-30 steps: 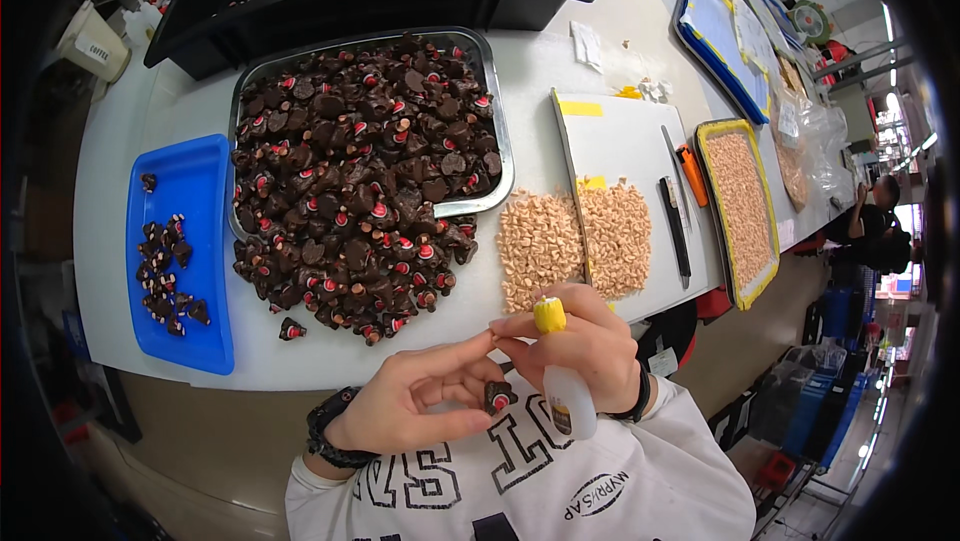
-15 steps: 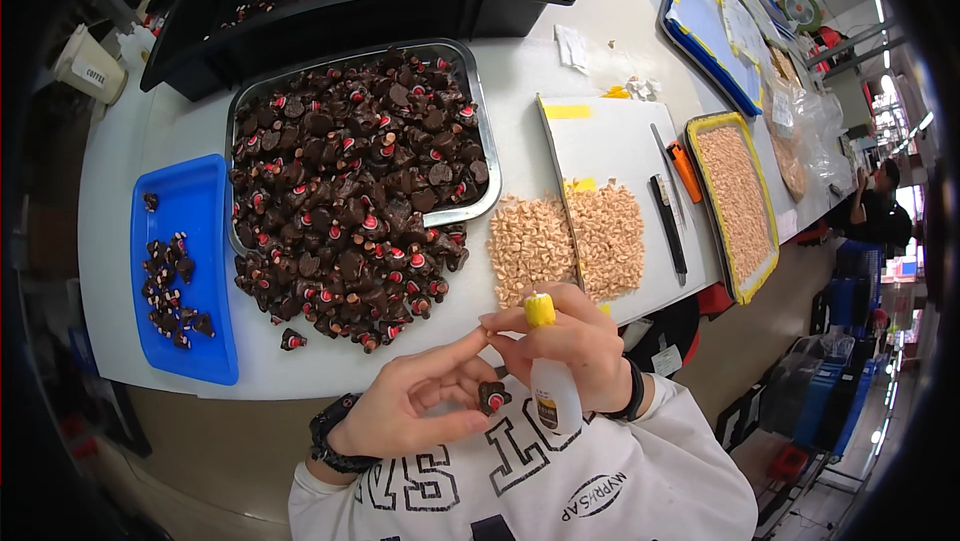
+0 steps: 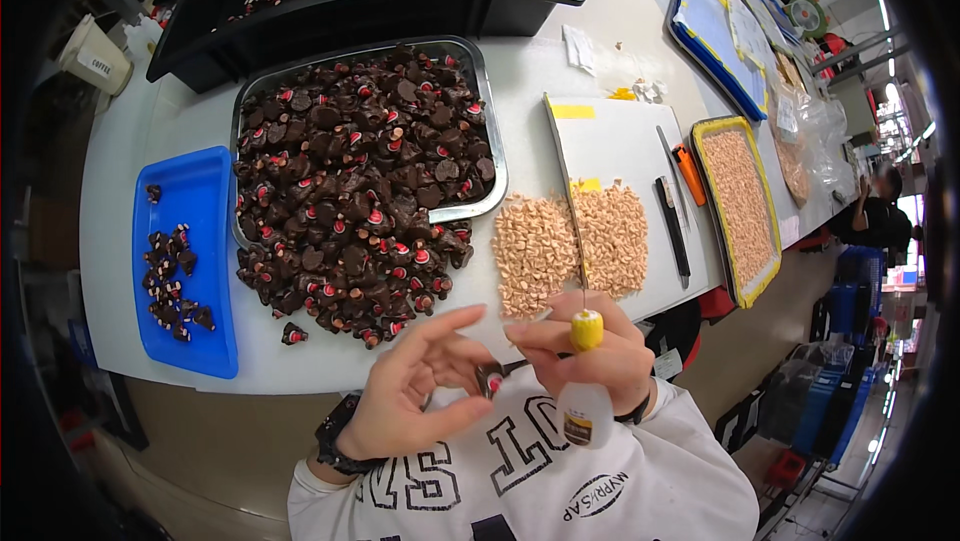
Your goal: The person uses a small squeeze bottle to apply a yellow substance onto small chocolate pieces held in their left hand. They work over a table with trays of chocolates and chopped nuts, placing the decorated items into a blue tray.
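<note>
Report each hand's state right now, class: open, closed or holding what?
Left hand: holding a dark brown piece with a red spot.
Right hand: holding a white bottle; whether its fingertips pinch anything else cannot be told.

A white table (image 3: pixel 520 101) carries a metal tray (image 3: pixel 465 209), blue tray (image 3: pixel 207 206), black bin (image 3: pixel 430 16).

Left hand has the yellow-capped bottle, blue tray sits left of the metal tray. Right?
Wrong hand: the head view shows the bottle with its yellow cap in the right hand; the left hand holds a small dark piece. The blue tray does sit left of the metal tray.
</note>
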### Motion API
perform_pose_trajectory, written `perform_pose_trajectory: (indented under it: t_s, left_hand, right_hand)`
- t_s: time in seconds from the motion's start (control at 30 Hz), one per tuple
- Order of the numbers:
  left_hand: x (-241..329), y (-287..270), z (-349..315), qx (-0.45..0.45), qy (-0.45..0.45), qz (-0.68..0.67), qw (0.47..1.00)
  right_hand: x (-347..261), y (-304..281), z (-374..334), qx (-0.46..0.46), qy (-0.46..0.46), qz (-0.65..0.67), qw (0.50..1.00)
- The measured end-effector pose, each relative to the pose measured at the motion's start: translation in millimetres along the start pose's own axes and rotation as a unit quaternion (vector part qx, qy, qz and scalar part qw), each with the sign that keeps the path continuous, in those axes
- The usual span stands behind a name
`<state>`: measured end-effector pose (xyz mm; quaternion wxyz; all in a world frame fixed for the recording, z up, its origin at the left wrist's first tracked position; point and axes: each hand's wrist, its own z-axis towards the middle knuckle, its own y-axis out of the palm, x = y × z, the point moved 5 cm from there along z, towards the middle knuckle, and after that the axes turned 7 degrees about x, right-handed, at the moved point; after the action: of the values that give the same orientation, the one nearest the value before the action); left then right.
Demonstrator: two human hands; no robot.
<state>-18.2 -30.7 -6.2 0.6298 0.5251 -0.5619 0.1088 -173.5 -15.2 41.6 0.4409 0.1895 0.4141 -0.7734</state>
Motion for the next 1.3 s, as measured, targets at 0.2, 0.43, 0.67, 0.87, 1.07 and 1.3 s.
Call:
perform_pose_trajectory:
  t_s: [0.2, 0.43, 0.67, 0.87, 1.07, 1.3]
  left_hand:
    - [4, -2, 1, 0.068, 0.13, 0.175, 0.974]
    - [3, 0, -2, 0.104, 0.179, 0.225, 0.952]
    - [-1, 1, -6, 0.113, 0.221, 0.329, 0.911]
    - [2, 4, -6, 0.111, 0.237, 0.357, 0.897]
    - [13, 5, 1, 0.11, 0.25, 0.365, 0.89]
    - [27, 6, 1, 0.075, 0.281, 0.411, 0.864]
  right_hand:
    - [-1, 3, -2, -0.025, -0.005, 0.011, 1.0]
    - [-2, 7, -2, -0.063, -0.095, 0.039, 0.993]
    - [-1, 10, -7, -0.057, -0.132, 0.013, 0.99]
    - [-4, 12, -8, -0.02, -0.151, 0.024, 0.988]
    - [-8, 2, -3, -0.034, -0.126, 0.017, 0.991]
    - [25, -95, -45, 0.118, -0.049, -0.13, 0.983]
